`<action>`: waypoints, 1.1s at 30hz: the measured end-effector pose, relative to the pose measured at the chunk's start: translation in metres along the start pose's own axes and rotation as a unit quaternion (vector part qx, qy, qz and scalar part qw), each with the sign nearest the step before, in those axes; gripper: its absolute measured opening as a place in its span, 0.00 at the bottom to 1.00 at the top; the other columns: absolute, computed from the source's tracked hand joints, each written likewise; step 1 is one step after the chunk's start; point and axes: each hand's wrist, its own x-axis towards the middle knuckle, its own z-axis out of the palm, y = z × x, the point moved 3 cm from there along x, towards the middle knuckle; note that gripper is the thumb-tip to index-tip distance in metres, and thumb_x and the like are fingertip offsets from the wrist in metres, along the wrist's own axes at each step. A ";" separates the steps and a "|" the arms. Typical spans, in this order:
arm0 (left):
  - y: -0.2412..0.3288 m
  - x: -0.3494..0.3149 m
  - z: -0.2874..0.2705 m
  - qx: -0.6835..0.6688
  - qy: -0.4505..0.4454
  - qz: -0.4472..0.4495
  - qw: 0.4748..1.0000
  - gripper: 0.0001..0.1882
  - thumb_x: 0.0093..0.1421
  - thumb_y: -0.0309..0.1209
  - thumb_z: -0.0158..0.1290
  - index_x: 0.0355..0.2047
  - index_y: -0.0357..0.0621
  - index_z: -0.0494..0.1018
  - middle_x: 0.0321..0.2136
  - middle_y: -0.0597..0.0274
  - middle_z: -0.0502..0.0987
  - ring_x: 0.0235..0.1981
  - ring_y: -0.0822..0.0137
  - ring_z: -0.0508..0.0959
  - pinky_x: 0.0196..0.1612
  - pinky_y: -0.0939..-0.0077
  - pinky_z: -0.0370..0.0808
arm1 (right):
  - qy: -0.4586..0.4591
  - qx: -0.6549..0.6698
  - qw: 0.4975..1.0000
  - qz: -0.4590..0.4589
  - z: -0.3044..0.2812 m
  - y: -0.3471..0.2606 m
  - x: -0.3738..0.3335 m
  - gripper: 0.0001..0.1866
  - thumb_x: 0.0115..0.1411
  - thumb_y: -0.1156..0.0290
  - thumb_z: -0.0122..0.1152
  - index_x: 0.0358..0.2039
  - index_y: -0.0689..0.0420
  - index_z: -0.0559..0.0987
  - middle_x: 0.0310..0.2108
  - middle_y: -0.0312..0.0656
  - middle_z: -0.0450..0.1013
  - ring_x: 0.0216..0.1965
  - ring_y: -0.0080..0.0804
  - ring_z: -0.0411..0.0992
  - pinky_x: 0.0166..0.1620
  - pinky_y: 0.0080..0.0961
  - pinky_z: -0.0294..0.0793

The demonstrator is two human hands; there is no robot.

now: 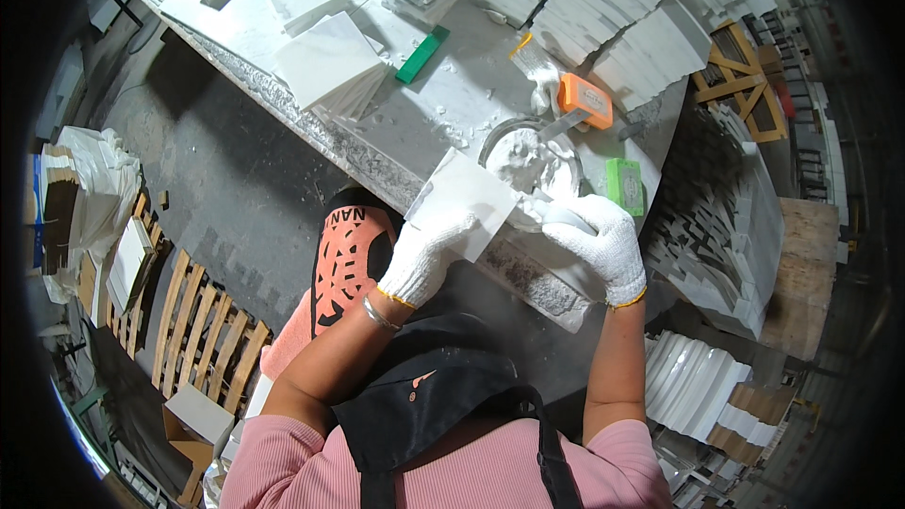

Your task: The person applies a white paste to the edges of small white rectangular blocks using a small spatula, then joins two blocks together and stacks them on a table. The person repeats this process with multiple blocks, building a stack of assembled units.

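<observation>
My left hand (429,254), in a white knit glove, is closed on the lower left edge of a thin white square tile (462,203). The tile is held tilted at the near edge of the worktable. My right hand (608,245), gloved alike, is closed around a small pale block-like piece (566,217) close to the tile's right corner; its kind is not clear. Just beyond both hands stands a round bowl (484,143) of white paste (523,158). A flat metal scraper (564,123) rests across its far rim.
On the dusty worktable (415,123) lie an orange block (584,101), a light green block (624,186), a dark green bar (422,55) and a white-smeared brush-like tool (539,71). Tile stacks (330,61) stand far left. Large marble-look slabs (613,9) lie at the back. A wooden pallet (207,330) is on the floor.
</observation>
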 end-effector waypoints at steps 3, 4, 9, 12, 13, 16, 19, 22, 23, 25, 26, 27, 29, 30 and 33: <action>0.000 -0.001 0.000 -0.002 0.002 0.000 1.000 0.27 0.58 0.25 0.63 0.57 0.38 0.70 0.45 0.62 0.80 0.45 0.70 0.78 0.51 0.75 0.74 | -0.004 0.000 1.000 -0.001 0.000 0.000 0.001 0.16 0.50 0.62 0.76 0.36 0.57 0.87 0.32 0.46 0.80 0.33 0.41 0.78 0.39 0.34 0.77; 0.000 -0.001 0.001 -0.001 0.002 0.002 1.000 0.27 0.58 0.25 0.63 0.57 0.39 0.70 0.45 0.62 0.80 0.45 0.70 0.78 0.51 0.75 0.74 | -0.002 -0.001 1.000 -0.004 0.000 0.001 0.001 0.16 0.50 0.62 0.76 0.36 0.57 0.87 0.32 0.46 0.80 0.33 0.41 0.78 0.39 0.34 0.77; -0.002 0.000 -0.004 0.006 -0.002 -0.003 1.000 0.27 0.58 0.25 0.63 0.58 0.38 0.70 0.45 0.63 0.80 0.45 0.70 0.78 0.51 0.74 0.74 | 0.000 0.010 1.000 0.016 0.000 -0.002 0.001 0.16 0.50 0.63 0.76 0.37 0.58 0.87 0.32 0.46 0.80 0.33 0.40 0.79 0.39 0.33 0.77; -0.002 0.000 -0.005 0.010 -0.005 0.003 1.000 0.26 0.59 0.25 0.62 0.58 0.38 0.70 0.45 0.63 0.80 0.46 0.70 0.78 0.51 0.74 0.75 | -0.005 0.047 0.998 0.036 -0.002 -0.002 -0.001 0.16 0.51 0.65 0.76 0.37 0.60 0.86 0.33 0.45 0.80 0.34 0.35 0.79 0.40 0.30 0.77; -0.003 0.000 -0.005 0.009 -0.006 0.005 1.000 0.26 0.59 0.25 0.62 0.58 0.38 0.70 0.45 0.63 0.80 0.46 0.70 0.78 0.51 0.74 0.75 | -0.007 0.077 0.996 0.052 -0.003 -0.003 -0.002 0.16 0.51 0.66 0.76 0.38 0.61 0.86 0.34 0.44 0.81 0.35 0.33 0.79 0.41 0.29 0.76; -0.002 -0.001 -0.005 0.007 -0.006 0.003 1.000 0.26 0.59 0.26 0.62 0.58 0.38 0.70 0.45 0.63 0.80 0.46 0.70 0.79 0.51 0.74 0.75 | -0.007 0.151 0.984 0.092 -0.003 0.005 -0.011 0.18 0.52 0.70 0.75 0.43 0.63 0.84 0.38 0.39 0.80 0.39 0.26 0.77 0.45 0.25 0.76; -0.002 -0.002 -0.004 0.009 0.000 0.003 1.000 0.25 0.60 0.26 0.62 0.58 0.38 0.71 0.46 0.63 0.80 0.45 0.70 0.79 0.49 0.75 0.76 | 0.024 0.265 0.957 0.112 -0.006 0.027 -0.022 0.21 0.53 0.70 0.76 0.47 0.63 0.82 0.39 0.35 0.79 0.41 0.23 0.76 0.46 0.24 0.76; -0.002 -0.003 -0.008 0.031 0.005 -0.010 0.999 0.23 0.61 0.27 0.61 0.56 0.39 0.72 0.46 0.63 0.80 0.44 0.70 0.79 0.46 0.75 0.76 | 0.099 0.324 0.938 0.073 -0.016 0.049 -0.024 0.23 0.54 0.68 0.77 0.49 0.62 0.81 0.41 0.34 0.78 0.41 0.23 0.75 0.47 0.22 0.76; -0.002 -0.002 -0.008 0.041 0.005 -0.017 0.999 0.23 0.61 0.27 0.61 0.56 0.39 0.72 0.46 0.63 0.80 0.44 0.71 0.79 0.45 0.75 0.77 | 0.129 0.328 0.934 0.051 -0.021 0.054 -0.023 0.23 0.55 0.67 0.77 0.49 0.61 0.81 0.41 0.34 0.78 0.41 0.23 0.74 0.48 0.22 0.75; 0.001 -0.004 -0.002 0.044 0.012 -0.020 0.999 0.21 0.61 0.28 0.60 0.55 0.41 0.73 0.46 0.63 0.80 0.43 0.70 0.79 0.42 0.74 0.77 | 0.191 0.254 0.947 0.051 -0.034 0.086 -0.019 0.24 0.55 0.64 0.77 0.49 0.61 0.80 0.42 0.34 0.77 0.40 0.21 0.73 0.45 0.19 0.73; 0.002 -0.005 -0.002 0.041 0.017 -0.018 0.999 0.21 0.61 0.28 0.60 0.55 0.41 0.73 0.45 0.63 0.80 0.43 0.70 0.79 0.42 0.74 0.77 | 0.202 0.250 0.946 0.052 -0.037 0.084 -0.011 0.25 0.55 0.62 0.77 0.49 0.62 0.80 0.41 0.34 0.78 0.40 0.21 0.74 0.46 0.20 0.74; 0.003 -0.005 -0.001 0.037 0.022 -0.015 0.999 0.21 0.61 0.28 0.60 0.55 0.41 0.73 0.45 0.63 0.80 0.43 0.69 0.79 0.42 0.73 0.77 | 0.213 0.245 0.944 0.052 -0.039 0.082 -0.002 0.27 0.56 0.60 0.77 0.50 0.63 0.79 0.40 0.34 0.78 0.40 0.21 0.74 0.47 0.21 0.74; 0.005 -0.005 0.001 0.034 0.019 -0.005 0.999 0.21 0.61 0.27 0.60 0.55 0.41 0.73 0.46 0.63 0.80 0.43 0.69 0.79 0.42 0.73 0.77 | 0.209 0.226 0.947 0.089 -0.036 0.093 0.016 0.23 0.57 0.65 0.75 0.49 0.63 0.80 0.40 0.35 0.79 0.40 0.21 0.75 0.46 0.22 0.75; 0.008 -0.006 0.005 0.028 0.020 -0.003 0.999 0.21 0.61 0.27 0.60 0.55 0.41 0.73 0.45 0.63 0.80 0.43 0.69 0.79 0.42 0.73 0.77 | 0.206 0.217 0.948 0.107 -0.033 0.097 0.024 0.21 0.57 0.68 0.75 0.48 0.63 0.80 0.40 0.35 0.80 0.39 0.21 0.76 0.46 0.22 0.75; 0.009 -0.006 0.006 0.029 0.016 0.001 0.999 0.21 0.61 0.27 0.60 0.55 0.40 0.74 0.44 0.63 0.80 0.42 0.69 0.79 0.42 0.74 0.77 | 0.207 0.021 0.975 0.073 -0.024 0.101 0.042 0.14 0.56 0.74 0.73 0.43 0.61 0.82 0.38 0.39 0.82 0.39 0.23 0.77 0.45 0.24 0.77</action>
